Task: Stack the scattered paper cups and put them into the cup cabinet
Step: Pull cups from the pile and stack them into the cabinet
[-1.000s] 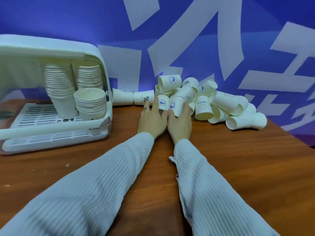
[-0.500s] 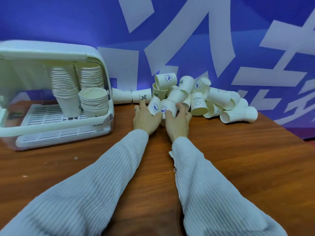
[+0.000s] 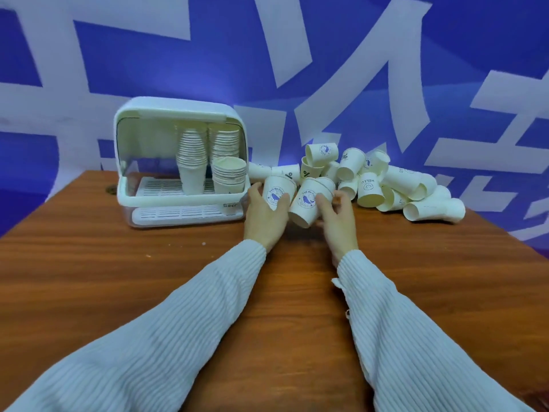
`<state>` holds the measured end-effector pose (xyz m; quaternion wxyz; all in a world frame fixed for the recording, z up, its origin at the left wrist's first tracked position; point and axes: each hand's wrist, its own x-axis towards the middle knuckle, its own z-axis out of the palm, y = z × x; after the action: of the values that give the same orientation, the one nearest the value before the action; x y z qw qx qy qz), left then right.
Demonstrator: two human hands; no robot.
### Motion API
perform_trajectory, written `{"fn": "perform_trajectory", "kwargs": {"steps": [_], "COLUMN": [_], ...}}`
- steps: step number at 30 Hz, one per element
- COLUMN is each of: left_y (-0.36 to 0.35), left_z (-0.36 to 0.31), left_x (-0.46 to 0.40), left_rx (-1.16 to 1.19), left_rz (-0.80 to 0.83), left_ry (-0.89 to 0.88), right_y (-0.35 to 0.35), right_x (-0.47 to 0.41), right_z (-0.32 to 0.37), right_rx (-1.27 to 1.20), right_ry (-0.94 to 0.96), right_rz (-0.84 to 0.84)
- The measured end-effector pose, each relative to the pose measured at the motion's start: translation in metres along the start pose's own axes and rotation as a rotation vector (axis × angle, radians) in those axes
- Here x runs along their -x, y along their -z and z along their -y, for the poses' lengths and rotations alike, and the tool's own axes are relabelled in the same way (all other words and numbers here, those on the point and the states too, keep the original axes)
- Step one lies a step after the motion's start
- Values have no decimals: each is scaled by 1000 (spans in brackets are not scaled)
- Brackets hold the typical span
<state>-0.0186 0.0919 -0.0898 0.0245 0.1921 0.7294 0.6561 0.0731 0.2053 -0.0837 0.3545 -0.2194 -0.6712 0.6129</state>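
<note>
Left hand [image 3: 265, 217]: fingers and thumb curled round a white paper cup with a blue whale print [image 3: 277, 193], held upright with its base uppermost, the thumb lying across the printed side.

Right hand [image 3: 337, 220]: fingers loosely curled, fingertips on a second white whale-print paper cup [image 3: 309, 202], which is tilted with its open mouth toward the camera and downward. Thumb contact is hidden behind the cup wall; whether it presses cannot be told. The two held cups sit just beside each other between the hands, and whether they touch cannot be told.

Beyond the fingertips of both hands lies a loose heap of white paper cups [image 3: 371, 179], most on their sides, some bearing a percent sign or the word HELLO; a few have one cup slid partly into another. The heap extends to the right of the right hand's fingers.

To the left of the left hand's fingers stands the white plastic cup cabinet with a raised domed lid [image 3: 139, 200]. Inside it, on a slotted tray, stand two tall stacks of nested cups [image 3: 193, 153] and a shorter stack [image 3: 230, 175] in front, nearest the left fingers.

All rests on a brown wood-grain table [image 3: 118, 278]. Both forearms wear white ribbed sleeves [image 3: 166, 331]. Behind is a blue wall with large white characters [image 3: 356, 69].
</note>
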Motion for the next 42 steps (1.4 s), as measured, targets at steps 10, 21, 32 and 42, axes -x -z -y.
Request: {"fn": "perform_trajectory", "kwargs": {"steps": [10, 21, 32, 42], "left_y": [98, 124, 123, 116], "left_z": [-36, -20, -36, -8], "left_x": [-17, -39, -71, -93], "left_rx": [163, 222, 81, -956], "left_rz": [-430, -446, -416, -52], "left_ry": [-232, -199, -279, -263], "right_y": [-81, -138, -137, -94], "right_x": [-26, -63, -54, -56], "right_z": [67, 79, 32, -1], "right_rx": [203, 963, 702, 463], "right_ry": [494, 635, 443, 303], "right_rz": [121, 505, 479, 202]}}
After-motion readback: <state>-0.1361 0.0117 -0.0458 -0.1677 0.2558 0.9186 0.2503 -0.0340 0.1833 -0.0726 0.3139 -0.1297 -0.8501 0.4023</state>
